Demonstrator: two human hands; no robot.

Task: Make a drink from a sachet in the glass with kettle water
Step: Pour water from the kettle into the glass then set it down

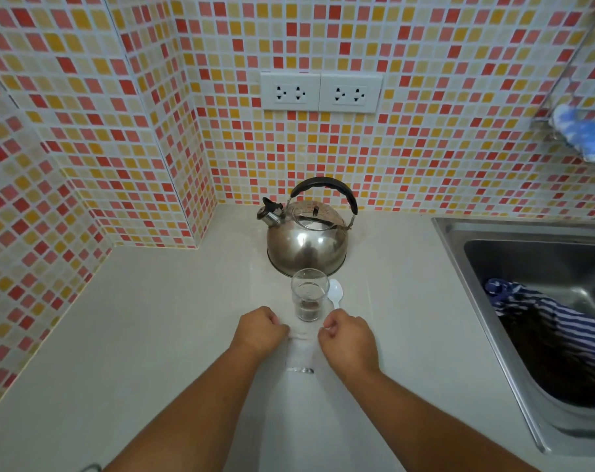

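Both hands on a thin, see-through plastic sachet (299, 352) lying flat on the pale table (153, 335), just in front of the short clear glass (308, 294). Left hand (260, 330) and right hand (347, 337) each have the grip pinched together on a top corner of the sachet. Glass already holds dark powder at the bottom, so the step looks like tearing or finishing with the sachet. Next move likely: take the round steel kettle (308, 233) by its black handle and pour; needs one hand freed.

Count: one kettle, one glass, one sachet, one white plastic spoon (335, 292), two hands.
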